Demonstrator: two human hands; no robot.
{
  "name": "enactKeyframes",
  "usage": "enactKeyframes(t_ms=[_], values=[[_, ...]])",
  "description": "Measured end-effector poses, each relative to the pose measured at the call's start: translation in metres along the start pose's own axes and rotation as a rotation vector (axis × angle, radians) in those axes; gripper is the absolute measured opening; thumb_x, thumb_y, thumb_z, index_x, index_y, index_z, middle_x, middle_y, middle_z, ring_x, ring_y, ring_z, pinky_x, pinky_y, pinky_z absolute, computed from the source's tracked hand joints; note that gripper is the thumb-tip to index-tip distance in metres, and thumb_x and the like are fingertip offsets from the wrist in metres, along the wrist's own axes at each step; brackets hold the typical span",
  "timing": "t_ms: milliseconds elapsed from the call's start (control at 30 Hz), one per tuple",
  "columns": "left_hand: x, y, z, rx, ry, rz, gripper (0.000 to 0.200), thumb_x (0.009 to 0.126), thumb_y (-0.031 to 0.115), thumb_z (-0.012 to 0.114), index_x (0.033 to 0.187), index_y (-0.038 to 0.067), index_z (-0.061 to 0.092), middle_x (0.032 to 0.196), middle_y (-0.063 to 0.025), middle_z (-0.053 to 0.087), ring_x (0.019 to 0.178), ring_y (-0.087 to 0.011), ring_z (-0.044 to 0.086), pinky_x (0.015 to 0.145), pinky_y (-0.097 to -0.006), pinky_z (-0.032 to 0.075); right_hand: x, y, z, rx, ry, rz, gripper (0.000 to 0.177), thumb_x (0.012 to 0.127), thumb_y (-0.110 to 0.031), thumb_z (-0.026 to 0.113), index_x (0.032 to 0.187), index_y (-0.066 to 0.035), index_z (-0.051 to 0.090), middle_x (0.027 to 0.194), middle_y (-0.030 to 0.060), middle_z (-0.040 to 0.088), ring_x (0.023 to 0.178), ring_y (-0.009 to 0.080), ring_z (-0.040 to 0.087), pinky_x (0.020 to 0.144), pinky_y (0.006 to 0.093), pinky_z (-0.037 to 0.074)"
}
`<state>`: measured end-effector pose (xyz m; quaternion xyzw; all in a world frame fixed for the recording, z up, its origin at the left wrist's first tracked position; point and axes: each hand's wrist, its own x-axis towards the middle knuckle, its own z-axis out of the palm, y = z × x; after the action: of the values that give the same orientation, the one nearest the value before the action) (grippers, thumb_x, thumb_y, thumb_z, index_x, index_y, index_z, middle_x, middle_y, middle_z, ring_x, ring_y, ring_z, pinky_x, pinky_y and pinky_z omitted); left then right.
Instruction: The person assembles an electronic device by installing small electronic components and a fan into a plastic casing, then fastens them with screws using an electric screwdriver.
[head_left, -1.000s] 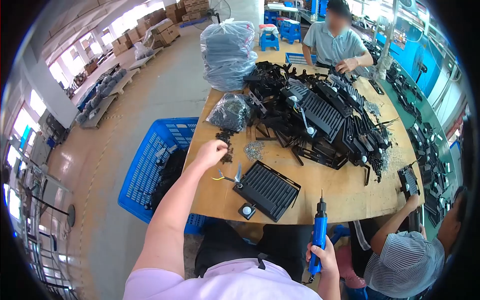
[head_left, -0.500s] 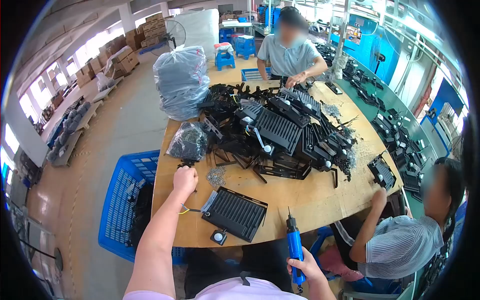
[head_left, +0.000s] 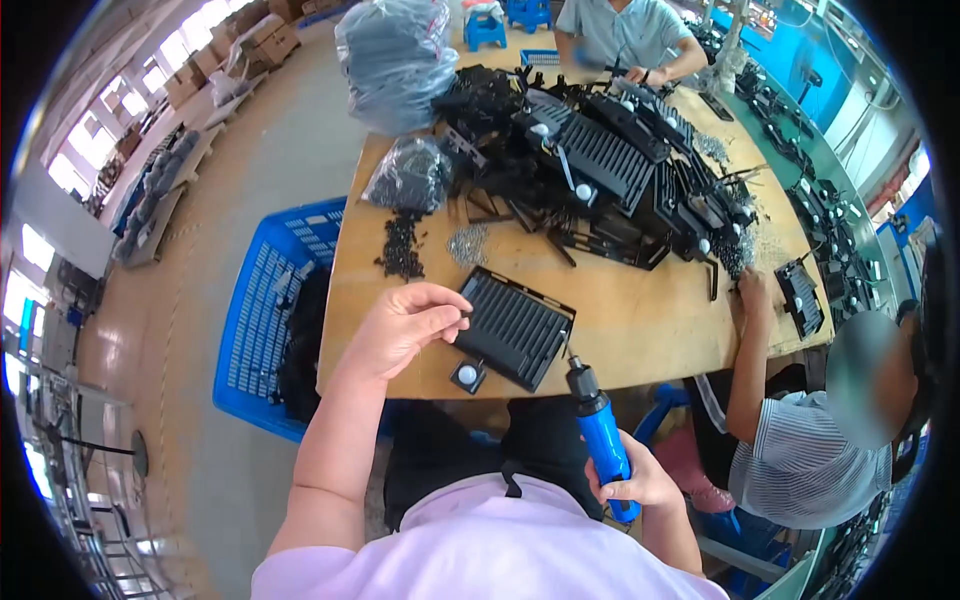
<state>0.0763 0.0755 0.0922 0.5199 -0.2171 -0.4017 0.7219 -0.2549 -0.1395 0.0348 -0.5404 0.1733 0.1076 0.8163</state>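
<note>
My left hand (head_left: 405,330) is closed in a pinch at the left edge of a black finned lamp housing (head_left: 515,328). What sits between thumb and fingers is too small to make out, perhaps a dark bit. A small black sensor with a white dome (head_left: 467,375) lies by the housing's lower left corner. My right hand (head_left: 640,475) is wrapped round a blue electric screwdriver (head_left: 604,440), its bit pointing up near the housing's lower right side. Small black parts (head_left: 402,247) and silvery screws (head_left: 467,245) lie in heaps beyond my left hand.
A large pile of black housings and brackets (head_left: 600,160) covers the table's far part. Bagged parts (head_left: 410,175) stand at the left, above a blue crate (head_left: 245,330). One person works across the table (head_left: 350,320), another at the right by a black housing (head_left: 800,298).
My left hand has come from the small black parts to the housing, now pinching. The screwdriver has moved closer to the housing. My view has tilted down.
</note>
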Motion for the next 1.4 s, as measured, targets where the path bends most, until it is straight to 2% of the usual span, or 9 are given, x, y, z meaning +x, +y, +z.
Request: enactKeyframes(t_ms=[133,300,600,700,1033,1133,1233,1333,1400], values=[[-0.003,-0.001,0.014,0.21,-0.051,-0.045,0.011,0.091,0.001,0.07,0.101,-0.002,0.073,0.089,-0.0088,0.072,0.077,-0.0121,0.066,0.073,-0.0242,0.054,-0.001,0.004,0.009,-0.119,-0.085,-0.015,0.087,0.067,-0.027,0.096,0.132,0.001,0.046,0.098,0.0092,0.065,0.086,0.0148,0.063,0.078,0.0313,0.053],[-0.008,0.007,0.033,0.387,-0.108,-0.153,0.012,0.09,0.0,0.072,0.102,0.0,0.074,0.09,-0.0066,0.074,0.083,-0.0107,0.068,0.077,-0.0236,0.055,0.0,-0.001,0.021,-0.234,-0.122,-0.02,0.085,0.068,-0.023,0.096,0.131,0.002,0.045,0.097,0.0093,0.065,0.083,0.0154,0.064,0.075,0.0319,0.053],[-0.007,0.009,0.044,0.548,-0.2,-0.148,0.01,0.087,-0.001,0.074,0.097,0.001,0.077,0.088,-0.003,0.073,0.082,-0.0097,0.067,0.076,-0.0228,0.053,-0.005,0.003,0.022,-0.255,-0.144,-0.043,0.082,0.07,-0.024,0.095,0.13,0.002,0.046,0.099,0.0083,0.064,0.086,0.0154,0.064,0.077,0.0315,0.053],[-0.006,0.013,0.05,0.735,-0.275,-0.062,0.01,0.086,-0.001,0.075,0.095,0.001,0.077,0.086,-0.002,0.073,0.08,-0.0093,0.066,0.075,-0.0229,0.053,-0.006,0.005,0.019,-0.266,-0.168,-0.053,0.081,0.07,-0.025,0.095,0.13,0.002,0.046,0.099,0.0081,0.064,0.086,0.0155,0.064,0.078,0.0315,0.053],[0.004,0.003,0.053,0.617,-0.264,-0.121,0.01,0.088,0.004,0.075,0.097,0.005,0.078,0.086,0.0001,0.073,0.08,-0.0071,0.064,0.072,-0.023,0.05,-0.014,0.006,0.015,-0.236,-0.142,-0.071,0.079,0.071,-0.026,0.094,0.129,0.002,0.047,0.098,0.008,0.065,0.087,0.0151,0.063,0.078,0.0315,0.054],[0.005,0.004,0.055,0.702,-0.318,-0.091,0.01,0.087,0.004,0.075,0.096,0.005,0.078,0.085,-0.0007,0.073,0.08,-0.0081,0.065,0.072,-0.0234,0.05,-0.017,0.007,0.011,-0.275,-0.165,-0.018,0.085,0.074,-0.034,0.091,0.137,0.001,0.047,0.107,0.0071,0.063,0.1,0.0183,0.06,0.09,0.0336,0.05],[0.006,0.01,0.059,0.86,-0.405,0.015,0.01,0.085,0.004,0.075,0.095,0.005,0.078,0.085,-0.0025,0.073,0.08,-0.0108,0.067,0.072,-0.0252,0.052,-0.016,0.011,0.008,-0.225,-0.174,-0.047,0.081,0.07,-0.03,0.094,0.128,0.001,0.047,0.097,0.0075,0.065,0.085,0.0144,0.063,0.076,0.0306,0.053],[0.009,0.013,0.065,0.921,-0.495,0.138,0.01,0.084,0.004,0.075,0.093,0.004,0.077,0.085,-0.0043,0.073,0.08,-0.0142,0.068,0.073,-0.0277,0.053,-0.017,0.013,0.003,-0.068,-0.24,0.024,0.082,0.071,-0.032,0.094,0.129,0.0,0.047,0.097,0.0076,0.064,0.083,0.0142,0.063,0.073,0.0305,0.053],[0.013,0.013,0.065,0.921,-0.547,0.193,0.009,0.083,0.003,0.075,0.092,0.004,0.077,0.086,-0.0051,0.073,0.081,-0.0161,0.069,0.074,-0.0294,0.054,-0.018,0.016,0.003,0.118,-0.287,0.064,0.087,0.07,-0.028,0.093,0.137,0.0,0.044,0.094,0.009,0.063,0.076,0.0151,0.062,0.067,0.0295,0.052]])
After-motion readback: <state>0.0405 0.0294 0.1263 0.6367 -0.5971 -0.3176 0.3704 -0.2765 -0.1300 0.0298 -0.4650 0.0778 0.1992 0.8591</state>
